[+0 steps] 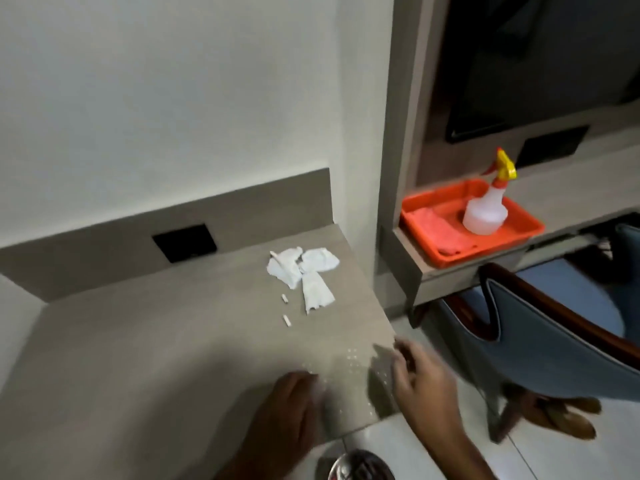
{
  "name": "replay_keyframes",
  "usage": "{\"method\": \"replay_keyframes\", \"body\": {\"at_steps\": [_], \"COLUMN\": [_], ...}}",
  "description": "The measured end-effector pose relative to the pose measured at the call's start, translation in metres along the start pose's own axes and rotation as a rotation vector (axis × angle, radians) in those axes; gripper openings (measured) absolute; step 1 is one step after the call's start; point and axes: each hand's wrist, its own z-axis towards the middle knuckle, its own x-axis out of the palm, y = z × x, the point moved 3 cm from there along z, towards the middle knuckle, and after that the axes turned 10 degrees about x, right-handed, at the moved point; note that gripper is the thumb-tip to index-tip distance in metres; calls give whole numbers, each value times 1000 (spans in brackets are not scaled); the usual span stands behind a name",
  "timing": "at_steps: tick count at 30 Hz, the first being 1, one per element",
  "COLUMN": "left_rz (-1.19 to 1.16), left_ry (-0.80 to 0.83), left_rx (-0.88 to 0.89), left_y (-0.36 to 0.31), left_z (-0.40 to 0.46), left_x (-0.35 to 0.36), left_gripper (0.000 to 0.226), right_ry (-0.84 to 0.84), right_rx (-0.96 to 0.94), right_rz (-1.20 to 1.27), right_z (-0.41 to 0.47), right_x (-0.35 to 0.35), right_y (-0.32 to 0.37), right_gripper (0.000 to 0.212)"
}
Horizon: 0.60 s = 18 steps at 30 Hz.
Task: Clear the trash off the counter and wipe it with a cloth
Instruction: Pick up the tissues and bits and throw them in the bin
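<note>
Torn white tissue pieces [304, 273] lie on the grey counter [156, 348] near its far right corner, with two small white bits [286, 320] just in front of them. My left hand [291, 407] hovers blurred over the counter's near edge, fingers curled, nothing seen in it. My right hand [420, 379] is at the counter's right edge with fingers spread and empty. An orange-pink cloth [434, 225] lies in an orange tray [519, 237] on the shelf to the right.
A white spray bottle [486, 211] with a yellow-red trigger stands in the tray. A blue chair [554, 344] with a dark wood frame sits right of the counter. A round bin [360, 467] shows on the floor below. A black socket plate [185, 242] is on the backsplash.
</note>
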Motion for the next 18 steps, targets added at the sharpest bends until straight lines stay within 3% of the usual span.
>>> {"method": "replay_keyframes", "body": {"at_steps": [3,6,8,9,11,14,18], "left_rz": [44,84,152,179,232,300,421], "left_ry": [67,154,187,223,373,694,820], "left_rx": [-46,-111,-73,-51,-16,119,382], "left_y": [60,112,141,152,169,183,195], "left_z": [38,83,117,136,170,210,238], "left_x": [-6,-10,-10,-10,-6,10,43], "left_gripper": [35,38,45,50,66,84,77], "right_ry": [117,353,500,528,516,462,423], "right_rx": [-174,-285,-322,-350,-384,-346,-204], "right_rz": [-179,-462,-709,-816,-939,-923,-855], "right_z": [51,93,111,117,121,120,117], "right_x": [38,101,137,149,163,166,156], "right_y": [56,95,103,104,101,89,73], "right_gripper": [28,45,55,50,32,23,22]}}
